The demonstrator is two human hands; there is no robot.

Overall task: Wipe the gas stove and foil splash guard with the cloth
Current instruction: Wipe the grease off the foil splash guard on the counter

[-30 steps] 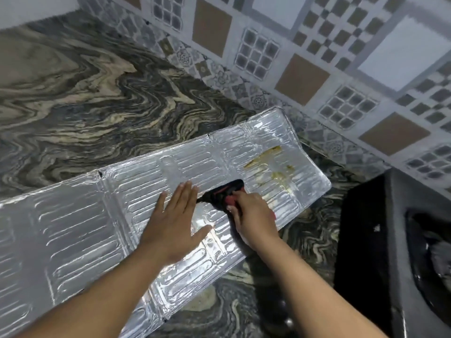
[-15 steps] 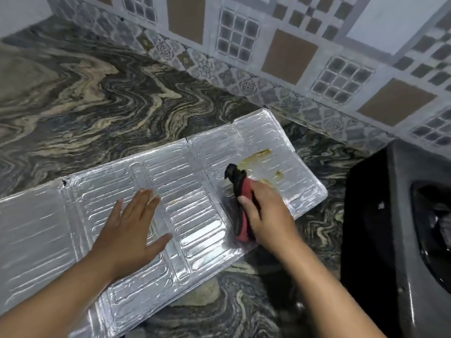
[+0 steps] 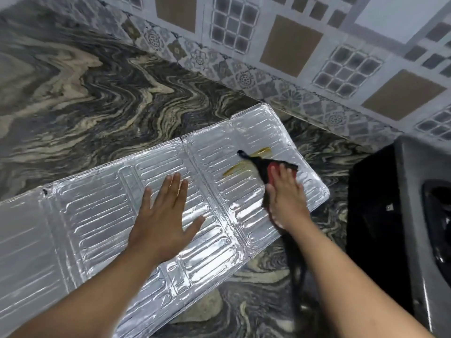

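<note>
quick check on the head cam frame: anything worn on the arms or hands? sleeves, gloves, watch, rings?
Nothing worn that shows. Both forearms are bare from the bottom edge of the frame up to the wrists, with no sleeve in view. The left hand and the right hand have no gloves, and no watch or bracelet shows on either wrist. No ring is visible on the left fingers; the right fingers are too blurred to tell.

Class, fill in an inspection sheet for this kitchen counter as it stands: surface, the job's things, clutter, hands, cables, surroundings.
Surface: marbled dark stone counter.
Job's things: foil splash guard lies flat, yellow-brown streaks at its right end; black-and-red cloth on them; gas stove at right edge.
Clutter: nothing seen.
Hands: left hand flat on the foil; right hand presses the cloth.
Cables: nothing seen.
Surroundings: patterned wall tiles.
</note>
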